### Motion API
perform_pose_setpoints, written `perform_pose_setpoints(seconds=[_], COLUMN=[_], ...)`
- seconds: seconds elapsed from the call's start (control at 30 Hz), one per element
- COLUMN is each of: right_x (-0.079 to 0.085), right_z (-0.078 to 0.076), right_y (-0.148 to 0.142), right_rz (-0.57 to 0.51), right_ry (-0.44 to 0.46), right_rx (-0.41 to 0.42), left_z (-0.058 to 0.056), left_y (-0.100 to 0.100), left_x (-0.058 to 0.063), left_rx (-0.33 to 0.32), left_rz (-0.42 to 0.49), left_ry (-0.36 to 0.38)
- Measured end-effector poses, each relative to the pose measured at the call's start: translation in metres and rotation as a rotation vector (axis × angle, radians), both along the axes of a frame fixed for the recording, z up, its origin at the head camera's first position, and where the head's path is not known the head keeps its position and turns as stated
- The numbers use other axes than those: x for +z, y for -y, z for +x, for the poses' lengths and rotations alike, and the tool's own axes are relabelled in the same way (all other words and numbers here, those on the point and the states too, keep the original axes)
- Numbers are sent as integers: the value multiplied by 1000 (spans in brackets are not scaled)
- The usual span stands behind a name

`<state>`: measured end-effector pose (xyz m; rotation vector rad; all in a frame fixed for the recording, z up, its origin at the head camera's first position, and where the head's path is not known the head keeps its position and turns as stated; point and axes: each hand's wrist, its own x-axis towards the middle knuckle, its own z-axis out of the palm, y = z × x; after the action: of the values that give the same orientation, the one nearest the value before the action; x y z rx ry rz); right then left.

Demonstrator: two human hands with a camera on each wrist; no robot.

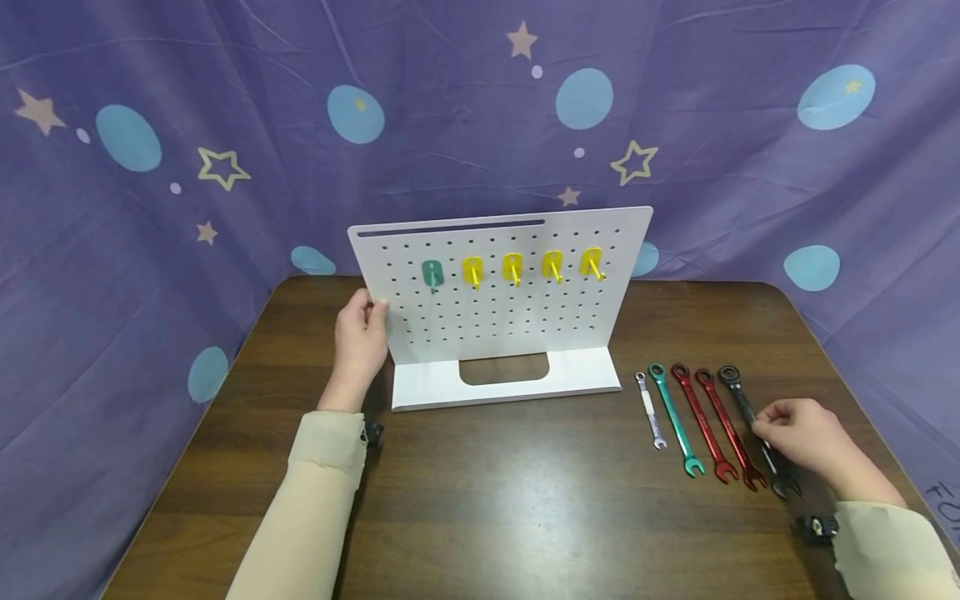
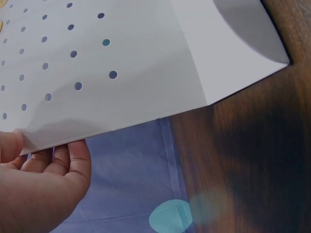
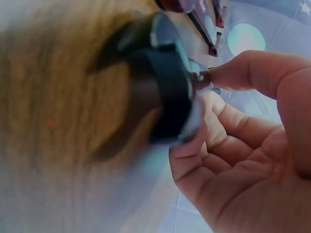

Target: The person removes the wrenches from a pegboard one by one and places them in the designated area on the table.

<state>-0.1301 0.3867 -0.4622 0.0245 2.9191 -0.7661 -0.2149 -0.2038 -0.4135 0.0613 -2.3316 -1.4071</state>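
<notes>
My left hand [image 1: 362, 342] holds the left edge of a white pegboard [image 1: 495, 321]; in the left wrist view its thumb [image 2: 10, 146] is at the front and the fingers curl behind. On the board's front are a green hook [image 1: 432, 272] and several yellow hooks [image 1: 512, 267], with nothing hanging on them. Over at the right, my right hand [image 1: 813, 437] pinches a black combination wrench [image 1: 746, 408] by its shaft between thumb and fingers. The wrench's open end [image 3: 172, 92] looms large and blurred in the right wrist view; it looks raised off the table.
Left of the black wrench, a small silver wrench [image 1: 648, 410], a green wrench [image 1: 677, 421] and two red wrenches [image 1: 703, 421] lie in a row on the brown wooden table [image 1: 495, 492]. A purple curtain [image 1: 465, 167] hangs behind the table.
</notes>
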Motion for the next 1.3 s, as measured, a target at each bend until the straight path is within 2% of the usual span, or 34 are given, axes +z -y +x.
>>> perform_pose_setpoints(seconds=[0.2, 0.67, 1.07, 1.3], right_x=[-2, 0, -2, 3], right_z=[1, -2, -1, -4], right_y=[0, -3, -3, 1], right_rz=[24, 78, 80, 90], right_ry=[-23, 2, -36, -74], right_rx=[-15, 9, 20, 11], left_z=[0, -1, -1, 0], left_y=[0, -2, -1, 0], left_x=[0, -1, -1, -1], left_rx=[-3, -2, 1, -6], left_rz=[3, 14, 20, 15], left_ry=[12, -7, 16, 36])
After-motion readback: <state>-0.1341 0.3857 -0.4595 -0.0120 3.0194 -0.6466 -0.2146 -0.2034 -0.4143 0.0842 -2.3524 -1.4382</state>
